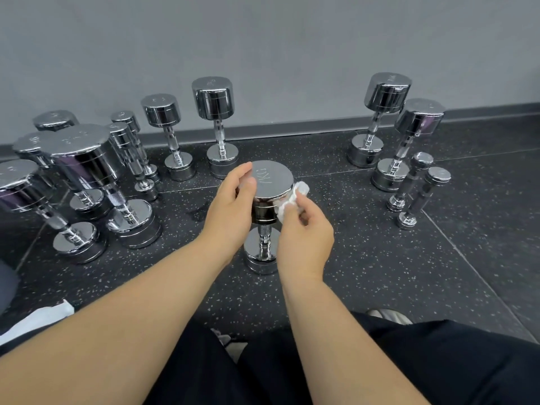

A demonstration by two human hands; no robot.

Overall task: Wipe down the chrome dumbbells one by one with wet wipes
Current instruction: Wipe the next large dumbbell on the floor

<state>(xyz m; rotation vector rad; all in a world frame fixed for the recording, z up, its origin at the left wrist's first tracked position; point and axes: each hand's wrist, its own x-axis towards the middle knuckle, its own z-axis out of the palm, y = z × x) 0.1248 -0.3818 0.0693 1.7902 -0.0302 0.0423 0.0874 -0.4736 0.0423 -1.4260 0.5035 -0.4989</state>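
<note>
A shiny chrome dumbbell (pixel 271 182) stands on its end on the dark speckled floor (pixel 380 273), right in the middle, in front of the person. The left hand (pixel 233 206) holds the left side of its big round top, with its grip curled round the edge. The right hand (pixel 304 232) pinches a white crumpled wet wipe (pixel 292 197). Its grip is closed on the wipe and presses it on the right side of the top. More chrome dumbbells (pixel 87 165) stand on end at both sides, near the grey wall (pixel 263 39).
</note>
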